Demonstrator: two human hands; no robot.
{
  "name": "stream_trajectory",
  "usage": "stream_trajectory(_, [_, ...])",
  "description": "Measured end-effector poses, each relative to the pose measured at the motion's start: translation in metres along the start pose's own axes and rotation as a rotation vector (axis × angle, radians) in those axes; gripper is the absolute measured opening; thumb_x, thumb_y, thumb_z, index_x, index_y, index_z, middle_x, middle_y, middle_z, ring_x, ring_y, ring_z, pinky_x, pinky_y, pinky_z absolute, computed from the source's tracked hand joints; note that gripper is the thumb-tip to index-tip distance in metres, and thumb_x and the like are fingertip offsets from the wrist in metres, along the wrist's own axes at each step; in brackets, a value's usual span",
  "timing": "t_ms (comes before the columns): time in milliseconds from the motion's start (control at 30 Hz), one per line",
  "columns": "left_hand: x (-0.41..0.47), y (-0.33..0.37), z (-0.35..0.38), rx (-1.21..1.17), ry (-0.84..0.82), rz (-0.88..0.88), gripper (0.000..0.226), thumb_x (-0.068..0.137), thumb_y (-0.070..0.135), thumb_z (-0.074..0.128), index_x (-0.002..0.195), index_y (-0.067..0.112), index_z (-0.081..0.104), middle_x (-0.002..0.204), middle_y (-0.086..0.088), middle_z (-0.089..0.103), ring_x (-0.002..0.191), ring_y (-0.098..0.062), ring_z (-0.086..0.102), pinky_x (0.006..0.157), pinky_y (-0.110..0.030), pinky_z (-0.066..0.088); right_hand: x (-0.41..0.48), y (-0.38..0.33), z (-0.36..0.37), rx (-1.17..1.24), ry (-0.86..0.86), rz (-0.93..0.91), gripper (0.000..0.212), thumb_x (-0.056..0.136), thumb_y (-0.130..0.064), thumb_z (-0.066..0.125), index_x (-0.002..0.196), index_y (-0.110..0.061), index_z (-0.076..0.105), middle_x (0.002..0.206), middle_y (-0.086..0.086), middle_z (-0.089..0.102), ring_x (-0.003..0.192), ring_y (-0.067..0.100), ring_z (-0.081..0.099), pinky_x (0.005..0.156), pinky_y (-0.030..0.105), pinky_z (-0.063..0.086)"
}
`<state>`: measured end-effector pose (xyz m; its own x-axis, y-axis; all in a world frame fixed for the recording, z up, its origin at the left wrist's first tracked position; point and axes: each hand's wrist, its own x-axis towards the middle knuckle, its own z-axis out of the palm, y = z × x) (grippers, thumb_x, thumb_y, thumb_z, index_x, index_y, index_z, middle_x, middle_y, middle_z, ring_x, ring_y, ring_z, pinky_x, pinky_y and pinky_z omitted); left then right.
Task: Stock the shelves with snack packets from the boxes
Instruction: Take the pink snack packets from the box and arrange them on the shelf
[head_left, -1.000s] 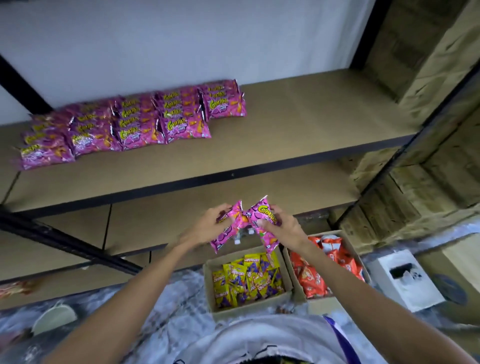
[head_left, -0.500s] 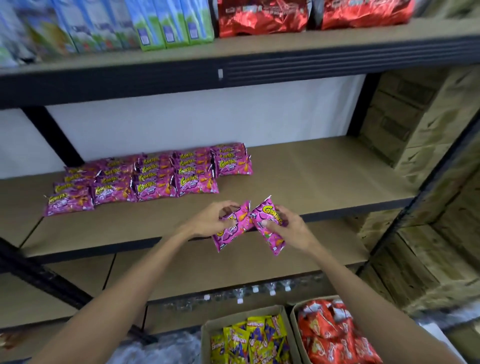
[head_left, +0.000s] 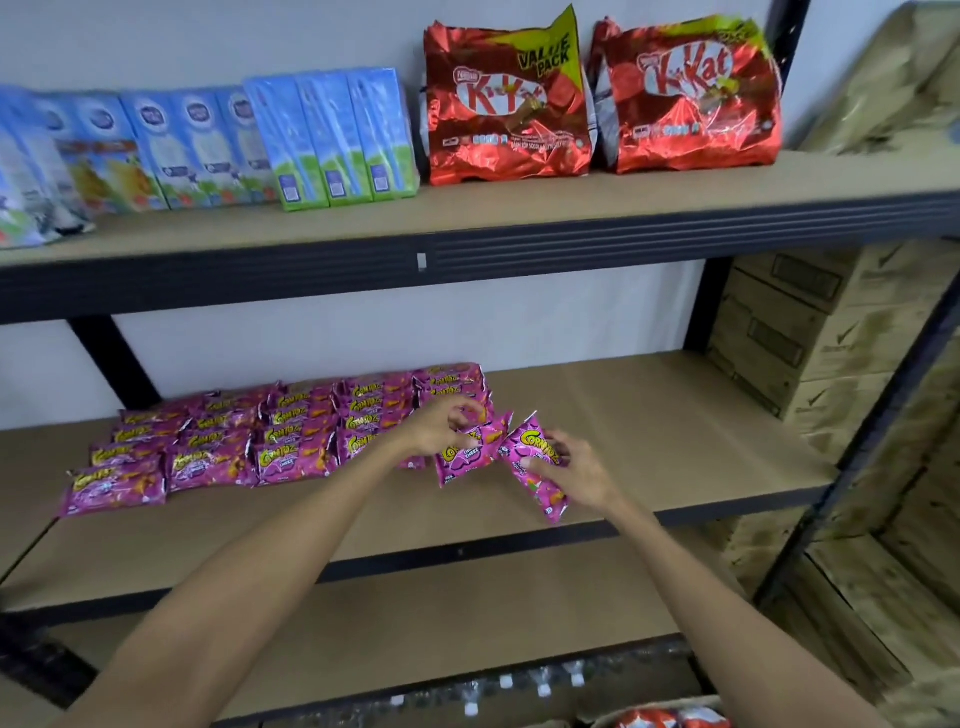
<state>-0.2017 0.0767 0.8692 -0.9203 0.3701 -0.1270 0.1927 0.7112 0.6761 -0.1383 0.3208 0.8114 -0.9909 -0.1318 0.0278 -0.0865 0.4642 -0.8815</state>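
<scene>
Head view: left hand (head_left: 435, 428) and right hand (head_left: 577, 472) each grip a pink packet (head_left: 467, 453) beside the stocked rows (head_left: 270, 439); shelf (head_left: 675, 415) beyond them unfilled.

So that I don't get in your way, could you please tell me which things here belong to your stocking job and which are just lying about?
In the job: left hand, gripping one pink packet; right hand, gripping a second pink packet; pink packet rows; middle shelf.
Lying about: KitKat bags; blue cartons; bottles below; wooden crates.
</scene>
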Motion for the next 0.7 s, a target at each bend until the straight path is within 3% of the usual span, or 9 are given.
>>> stream_trajectory(133, [0.028, 0.000, -0.006, 0.019, 0.022, -0.025, 0.050, 0.082, 0.003, 0.078, 0.125, 0.015, 0.058, 0.124, -0.016, 0.063, 0.115, -0.024, 0.059, 0.091, -0.030, 0.045, 0.014, -0.003, 0.000, 0.002, -0.011, -0.001, 0.044, 0.085, -0.028, 0.078, 0.124, -0.022, 0.059, 0.104, -0.017, 0.064, 0.093, -0.004, 0.063, 0.083, 0.008, 0.049])
stream_trajectory(200, [0.040, -0.003, -0.007, 0.036, 0.050, -0.042, 0.044, 0.083, 0.003, 0.077, 0.121, 0.012, 0.059, 0.124, -0.014, 0.063, 0.116, -0.024, 0.058, 0.089, -0.028, 0.044, 0.020, -0.003, 0.000, 0.014, -0.013, -0.003, 0.043, 0.085, -0.026, 0.078, 0.124, -0.019, 0.061, 0.104, -0.015, 0.065, 0.089, -0.008, 0.062, 0.085, 0.013, 0.052])
stream_trajectory(300, [0.054, -0.009, -0.008, 0.077, 0.069, -0.072, 0.038, 0.083, 0.001, 0.076, 0.117, 0.011, 0.060, 0.123, -0.006, 0.060, 0.115, -0.019, 0.056, 0.091, -0.030, 0.046, 0.026, -0.001, 0.002, 0.012, -0.015, -0.013, 0.051, 0.085, -0.031, 0.078, 0.131, -0.017, 0.059, 0.114, -0.010, 0.067, 0.096, 0.001, 0.064, 0.087, 0.018, 0.052])
stream_trajectory(400, [0.067, -0.019, -0.004, 0.156, 0.066, -0.087, 0.037, 0.082, -0.004, 0.075, 0.114, 0.009, 0.064, 0.129, -0.010, 0.060, 0.121, -0.024, 0.057, 0.095, -0.030, 0.048, 0.032, 0.003, 0.003, -0.001, -0.013, -0.009, 0.058, 0.084, -0.035, 0.078, 0.134, -0.014, 0.058, 0.121, 0.000, 0.070, 0.101, 0.010, 0.068, 0.087, 0.021, 0.055])
stream_trajectory(533, [0.075, -0.031, 0.006, 0.237, 0.087, -0.079, 0.039, 0.085, -0.009, 0.069, 0.122, 0.002, 0.062, 0.130, -0.015, 0.059, 0.120, -0.026, 0.057, 0.095, -0.027, 0.047, 0.036, 0.007, 0.003, -0.023, -0.007, 0.004, 0.057, 0.082, -0.039, 0.080, 0.131, -0.016, 0.061, 0.117, -0.003, 0.072, 0.102, 0.009, 0.069, 0.094, 0.035, 0.056])
stream_trajectory(600, [0.076, -0.036, 0.010, 0.242, 0.102, -0.056, 0.040, 0.087, -0.011, 0.065, 0.125, 0.001, 0.060, 0.130, -0.016, 0.059, 0.121, -0.027, 0.057, 0.097, -0.028, 0.046, 0.037, 0.009, 0.003, -0.021, -0.010, 0.013, 0.058, 0.082, -0.039, 0.080, 0.131, -0.014, 0.061, 0.117, -0.002, 0.072, 0.101, 0.009, 0.069, 0.093, 0.034, 0.056])
stream_trajectory(700, [0.075, -0.042, 0.016, 0.271, 0.127, -0.025, 0.037, 0.090, -0.010, 0.060, 0.126, 0.001, 0.059, 0.128, -0.020, 0.059, 0.110, -0.030, 0.062, 0.093, -0.040, 0.052, 0.038, 0.010, 0.004, -0.042, -0.011, 0.021, 0.051, 0.084, -0.033, 0.079, 0.128, -0.012, 0.063, 0.117, -0.006, 0.070, 0.102, 0.003, 0.065, 0.094, 0.023, 0.051])
